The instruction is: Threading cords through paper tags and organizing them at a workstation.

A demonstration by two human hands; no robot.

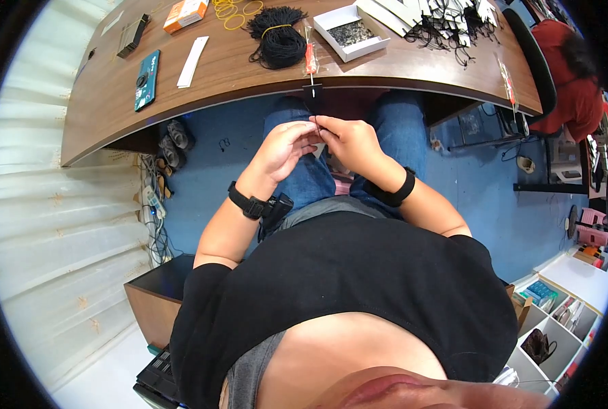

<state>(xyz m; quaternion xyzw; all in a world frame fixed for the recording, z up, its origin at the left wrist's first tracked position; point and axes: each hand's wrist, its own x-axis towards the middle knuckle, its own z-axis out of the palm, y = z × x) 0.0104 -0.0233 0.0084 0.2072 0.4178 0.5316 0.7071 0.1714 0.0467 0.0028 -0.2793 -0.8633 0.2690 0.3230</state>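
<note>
My left hand [285, 146] and my right hand [348, 142] meet over my lap, just below the edge of the brown wooden table [99, 102]. Their fingertips pinch a small thin item between them; it is too small to tell what it is, and a pale tag-like piece [321, 150] shows under the fingers. A black watch sits on my left wrist and a black band on my right. On the table above lie a bundle of black cords [278, 35] and a white box of small dark parts [351, 31].
An orange-handled tool [310, 60] lies at the table edge. A teal phone [147, 80], a white strip [193, 61], an orange box [184, 13], yellow rubber bands [234, 12] and a heap of tags with cords [440, 17] lie on the table. Another person in red [569, 75] sits at right.
</note>
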